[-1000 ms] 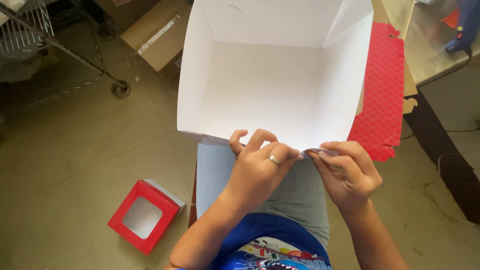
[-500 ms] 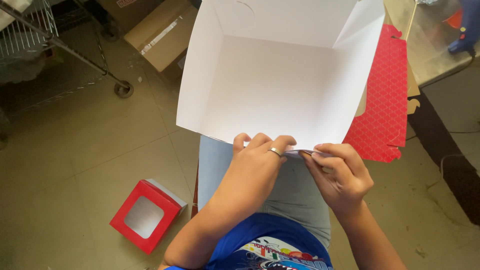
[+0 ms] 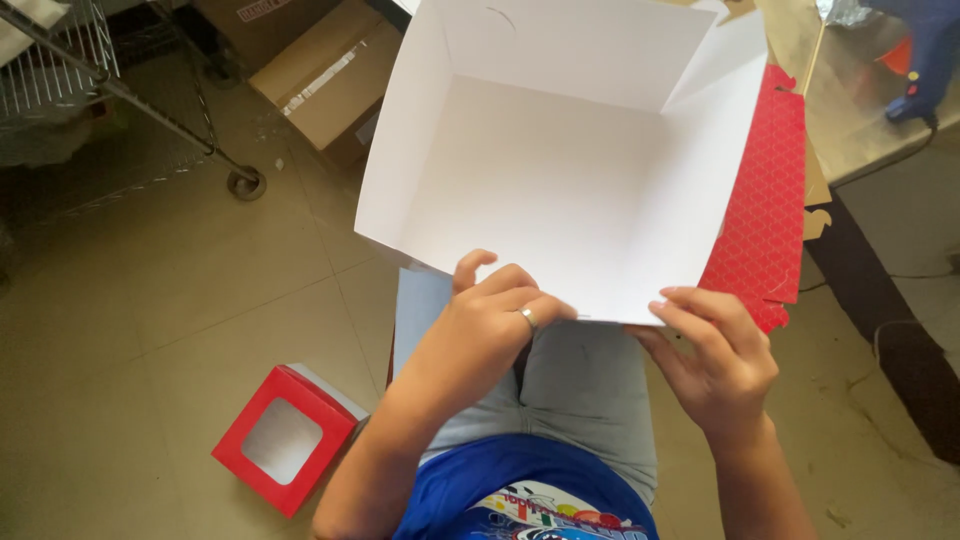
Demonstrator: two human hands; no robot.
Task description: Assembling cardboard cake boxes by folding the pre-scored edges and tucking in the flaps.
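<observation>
Floor [image 3: 150, 300]: beige tiles with thin grout lines, a little dusty.
Top left: a wire rack [image 3: 60, 50] on a metal leg ending in a small caster wheel [image 3: 245, 183].
Behind it: brown cardboard boxes [image 3: 320, 85] on the floor.
Right: a pale surface [image 3: 850, 110] with a dark side.
Light: soft, warm daylight.

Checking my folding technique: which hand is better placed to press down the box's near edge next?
Probably the left hand: its fingers curl over the near edge of the white box, while the right hand touches only its corner.
</observation>
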